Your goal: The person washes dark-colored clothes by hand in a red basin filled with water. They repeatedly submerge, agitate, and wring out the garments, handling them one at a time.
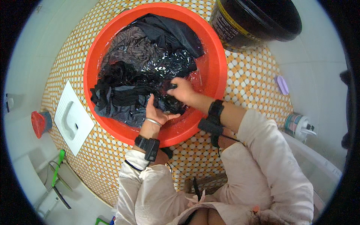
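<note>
A round red plastic tub (pixel 218 73) stands before me, holding water and soaked dark clothes. My left hand (pixel 157 114), with a bracelet at its wrist, is over the tub's near side. Its thumb points away from me and its fingers spread to the right, beside a wet black garment (pixel 171 104). Farther in, my right hand (pixel 182 90) has its fingers curled on a bit of black cloth (pixel 173 86). Grey-and-black cloth (pixel 121 102) lies left of my hands. Behind are a brown striped garment (pixel 132 46) and a smooth black one (pixel 168 31).
A large black bucket (pixel 239 25) bearing writing stands at the back right. On the patterned tile floor (pixel 244 78) are a squat toilet (pixel 73 118) to the left and a lidded container (pixel 298 126) to the right. A purple plastic item (pixel 282 85) lies near the right wall.
</note>
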`<state>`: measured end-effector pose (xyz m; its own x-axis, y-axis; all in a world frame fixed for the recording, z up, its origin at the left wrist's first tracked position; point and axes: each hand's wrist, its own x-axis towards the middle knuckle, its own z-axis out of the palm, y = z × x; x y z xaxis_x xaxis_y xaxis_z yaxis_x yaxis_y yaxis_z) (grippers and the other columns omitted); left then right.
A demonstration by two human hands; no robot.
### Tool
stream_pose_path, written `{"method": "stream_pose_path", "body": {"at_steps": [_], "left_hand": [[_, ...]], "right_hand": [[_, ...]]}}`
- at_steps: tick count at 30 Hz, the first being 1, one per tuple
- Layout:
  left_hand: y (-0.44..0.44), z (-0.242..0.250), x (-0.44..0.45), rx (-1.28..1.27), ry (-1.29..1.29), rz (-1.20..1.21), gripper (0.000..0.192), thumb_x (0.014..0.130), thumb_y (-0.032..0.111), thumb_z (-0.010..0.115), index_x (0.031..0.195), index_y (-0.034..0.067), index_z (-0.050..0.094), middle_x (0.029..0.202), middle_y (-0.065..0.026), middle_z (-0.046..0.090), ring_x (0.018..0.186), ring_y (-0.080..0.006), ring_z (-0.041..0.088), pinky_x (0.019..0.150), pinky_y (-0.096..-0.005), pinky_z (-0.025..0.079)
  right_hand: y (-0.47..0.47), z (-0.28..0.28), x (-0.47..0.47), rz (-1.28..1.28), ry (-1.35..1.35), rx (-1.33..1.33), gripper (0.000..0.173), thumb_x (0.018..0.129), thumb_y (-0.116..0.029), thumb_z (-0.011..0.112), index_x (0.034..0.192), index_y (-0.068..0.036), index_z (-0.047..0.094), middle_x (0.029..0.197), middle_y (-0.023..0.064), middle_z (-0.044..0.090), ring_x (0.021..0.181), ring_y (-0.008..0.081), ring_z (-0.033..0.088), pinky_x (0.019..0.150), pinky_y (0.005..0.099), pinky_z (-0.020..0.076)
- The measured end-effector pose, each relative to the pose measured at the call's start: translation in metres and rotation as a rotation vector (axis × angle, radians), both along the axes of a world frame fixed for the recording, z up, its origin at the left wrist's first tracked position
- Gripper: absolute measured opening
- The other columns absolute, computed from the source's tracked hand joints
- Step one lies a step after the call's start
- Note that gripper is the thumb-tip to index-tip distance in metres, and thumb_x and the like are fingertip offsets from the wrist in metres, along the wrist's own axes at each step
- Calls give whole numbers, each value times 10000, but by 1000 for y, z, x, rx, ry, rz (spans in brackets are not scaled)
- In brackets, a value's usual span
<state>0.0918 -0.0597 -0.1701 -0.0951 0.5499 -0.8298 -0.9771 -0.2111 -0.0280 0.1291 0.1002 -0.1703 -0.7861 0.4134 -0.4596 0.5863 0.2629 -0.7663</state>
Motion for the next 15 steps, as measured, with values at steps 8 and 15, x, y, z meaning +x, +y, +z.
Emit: {"method": "stream_pose_path", "body": {"at_steps": [8, 15], "left_hand": [[2, 9, -5, 177, 292, 131, 528, 887, 528, 447, 1225, 127, 509, 1226, -103, 558, 1155, -285, 525, 971, -475, 423], [9, 18, 11, 147, 163, 162, 425, 911, 425, 464, 1154, 88, 553, 1164, -80, 594, 1084, -239, 578, 920, -405, 477]], "right_hand": [[-82, 90, 13, 180, 453, -15, 318, 669, -161, 761, 904, -50, 577, 939, 156, 597, 890, 383, 593, 747, 482, 461], [-32, 55, -12, 359, 445, 464, 303, 833, -343, 549, 684, -81, 581, 660, 175, 626, 627, 378, 627, 587, 501, 501]]}}
